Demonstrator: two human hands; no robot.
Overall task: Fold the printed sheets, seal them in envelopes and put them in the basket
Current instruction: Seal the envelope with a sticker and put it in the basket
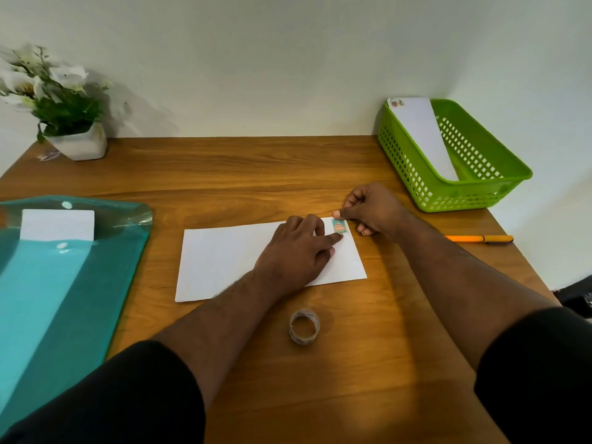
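Left hand [296, 251] presses flat white envelope [224, 261]; right hand [368, 213] pinches cake-print sticker [339, 226] at its corner.

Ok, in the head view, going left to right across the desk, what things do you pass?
Teal folder → potted flowers → white envelope → tape roll → sticker on the envelope's corner → orange pen, with the green basket behind it.

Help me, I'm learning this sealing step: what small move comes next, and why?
Probably press the sticker flat with the left hand. Its fingertip touches the sticker's lower edge, the right hand pinches the top corner on the envelope.
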